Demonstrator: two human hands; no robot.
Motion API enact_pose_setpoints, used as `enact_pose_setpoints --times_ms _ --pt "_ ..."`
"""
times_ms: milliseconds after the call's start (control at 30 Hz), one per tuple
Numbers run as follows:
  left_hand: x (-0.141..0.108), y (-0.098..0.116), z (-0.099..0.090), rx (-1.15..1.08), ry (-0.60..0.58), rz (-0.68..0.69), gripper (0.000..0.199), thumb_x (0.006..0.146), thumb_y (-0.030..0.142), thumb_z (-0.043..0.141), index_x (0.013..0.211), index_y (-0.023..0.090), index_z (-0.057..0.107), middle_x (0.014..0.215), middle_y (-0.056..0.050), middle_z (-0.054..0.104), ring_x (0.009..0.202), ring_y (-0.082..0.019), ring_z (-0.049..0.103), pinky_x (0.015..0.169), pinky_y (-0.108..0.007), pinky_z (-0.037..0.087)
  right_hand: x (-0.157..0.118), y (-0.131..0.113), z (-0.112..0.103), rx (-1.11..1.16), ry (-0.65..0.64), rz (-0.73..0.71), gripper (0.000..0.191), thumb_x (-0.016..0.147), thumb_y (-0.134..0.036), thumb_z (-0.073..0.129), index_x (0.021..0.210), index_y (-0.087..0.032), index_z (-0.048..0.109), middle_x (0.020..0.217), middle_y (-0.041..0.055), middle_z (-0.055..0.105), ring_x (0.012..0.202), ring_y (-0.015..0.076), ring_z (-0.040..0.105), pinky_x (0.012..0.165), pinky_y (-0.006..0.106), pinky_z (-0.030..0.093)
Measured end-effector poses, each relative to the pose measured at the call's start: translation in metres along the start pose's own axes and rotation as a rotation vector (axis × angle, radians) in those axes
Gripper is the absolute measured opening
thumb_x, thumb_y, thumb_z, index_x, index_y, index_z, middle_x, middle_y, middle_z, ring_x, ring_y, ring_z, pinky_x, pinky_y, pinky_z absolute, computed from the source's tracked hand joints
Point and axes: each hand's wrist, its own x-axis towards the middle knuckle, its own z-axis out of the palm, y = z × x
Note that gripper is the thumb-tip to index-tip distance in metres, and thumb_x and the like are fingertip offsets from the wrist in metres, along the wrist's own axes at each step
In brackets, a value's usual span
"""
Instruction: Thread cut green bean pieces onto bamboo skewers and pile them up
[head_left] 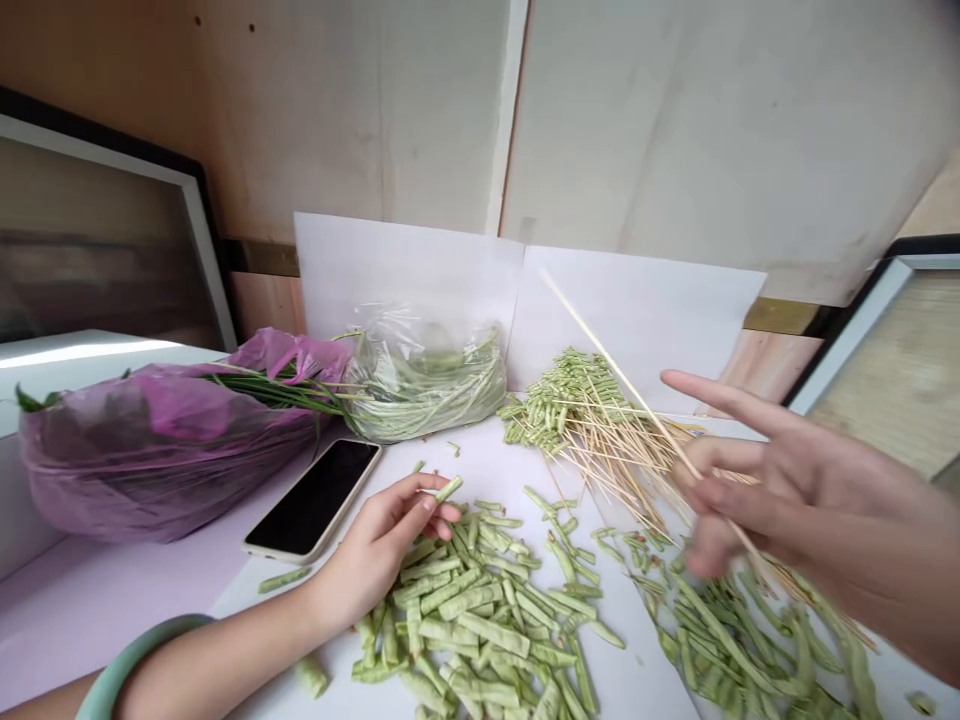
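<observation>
Looking down on a white tabletop, backed along its far edge by an upright white board. Bearing, toward the left edge, a translucent purple plastic bag stuffed with long green stalks. Carrying, just beside that and close to the far edge, a clear plastic bag of slender green stems. Spread across the middle with a loose heap of cut green bean pieces, and toward the right edge with longer bean pods. Stacked near the far edge, right of centre, with bamboo skewers threaded with bean pieces. Gripping a single skewer in the right hand, blurred, thumb and fingers closed on it, index finger stretched free. Hovering low over the heap with the left hand, near a smartphone. Wearing a pale green bangle on the left forearm. Pinching one short bean piece between left thumb and fingers, parted only by its thickness.
</observation>
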Motion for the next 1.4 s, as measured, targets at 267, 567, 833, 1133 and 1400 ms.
enact_pose_setpoints --times_ms 267,567,833,1133,1400 --pt "-0.003 -0.009 -0.003 -0.115 -0.131 -0.018 0.027 0.083 0.043 0.061 0.091 0.019 0.05 0.085 -0.005 0.072 0.074 -0.014 0.063 0.075 -0.028 0.048 0.004 0.058 0.103 0.472 -0.052 0.185 0.026 0.071 -0.041 0.082 0.077 -0.022 0.065 0.077 0.002 0.065 0.078 0.0181 0.063 0.072 0.028 0.055" --pt "-0.008 -0.01 0.001 -0.27 -0.262 -0.065 0.023 0.084 0.034 0.065 0.088 0.021 0.046 0.09 -0.005 0.071 0.084 -0.016 0.065 0.084 -0.031 0.047 -0.016 0.086 0.123 0.473 -0.087 0.045 0.034 0.081 -0.04 0.075 0.067 -0.022 0.049 0.071 -0.0015 0.063 0.068 0.018 0.065 0.068 0.031 0.053" --pt "-0.008 -0.012 -0.001 -0.233 -0.216 0.001 0.02 0.077 0.022 0.073 0.079 0.015 0.054 0.075 0.001 0.061 0.072 -0.009 0.056 0.069 -0.02 0.043 -0.042 0.095 0.125 0.115 -0.244 -0.388 0.012 0.104 -0.026 0.035 0.104 -0.026 0.047 0.095 0.0034 0.063 0.091 0.0175 0.061 0.08 0.031 0.051" --pt "-0.005 -0.014 -0.002 -0.254 -0.252 -0.011 0.018 0.075 0.016 0.073 0.079 0.014 0.056 0.071 0.0 0.063 0.072 -0.011 0.063 0.069 -0.022 0.046 -0.044 0.098 0.126 0.121 -0.33 -0.343 0.008 0.099 -0.019 0.042 0.098 -0.025 0.046 0.113 0.0052 0.06 0.094 0.0162 0.062 0.086 0.029 0.049" --pt "-0.01 -0.014 -0.001 -0.154 -0.2 0.048 0.016 0.075 0.016 0.072 0.076 0.015 0.057 0.072 0.001 0.062 0.072 -0.013 0.064 0.07 -0.024 0.049 -0.044 0.102 0.127 0.098 -0.333 -0.356 0.008 0.1 -0.02 0.04 0.096 -0.026 0.043 0.11 0.0055 0.06 0.092 0.0181 0.061 0.079 0.031 0.05"
